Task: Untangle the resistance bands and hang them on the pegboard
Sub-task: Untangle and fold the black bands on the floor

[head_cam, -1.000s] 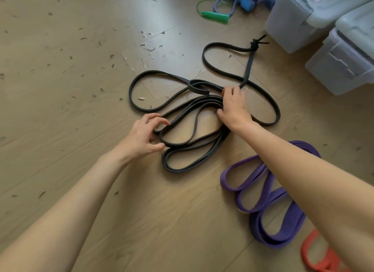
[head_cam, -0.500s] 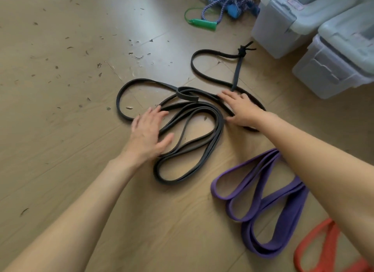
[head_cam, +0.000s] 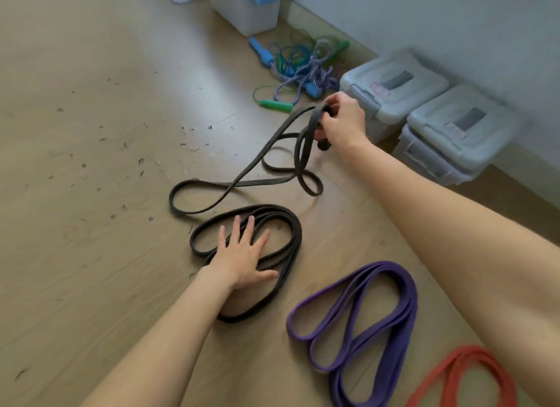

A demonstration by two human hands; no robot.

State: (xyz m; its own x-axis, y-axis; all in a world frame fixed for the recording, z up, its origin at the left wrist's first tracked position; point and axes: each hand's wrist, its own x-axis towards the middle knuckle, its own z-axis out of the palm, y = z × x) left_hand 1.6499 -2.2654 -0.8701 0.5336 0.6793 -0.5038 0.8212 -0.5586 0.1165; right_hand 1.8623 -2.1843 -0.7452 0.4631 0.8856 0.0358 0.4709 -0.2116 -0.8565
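Note:
Two black resistance bands lie on the wooden floor. My left hand (head_cam: 242, 255) presses flat, fingers spread, on the coiled black band (head_cam: 295, 240) nearest me. My right hand (head_cam: 341, 120) grips the far end of the other black band (head_cam: 242, 179) and holds it lifted off the floor, its loops trailing down to the left. A purple band (head_cam: 378, 322) lies folded at the lower right. An orange-red band (head_cam: 460, 376) shows at the bottom right corner. No pegboard is in view.
A tangle of skipping ropes (head_cam: 303, 70) with green and blue handles lies by the wall. Two lidded grey storage boxes (head_cam: 424, 109) stand at the right against the wall. A white bin (head_cam: 245, 9) stands at the top. Small debris dots the floor at the left.
My right hand has taken hold of the far black band and lifted it away from the coiled one. My left hand stays pressed flat on the coiled band. The camera has tilted up.

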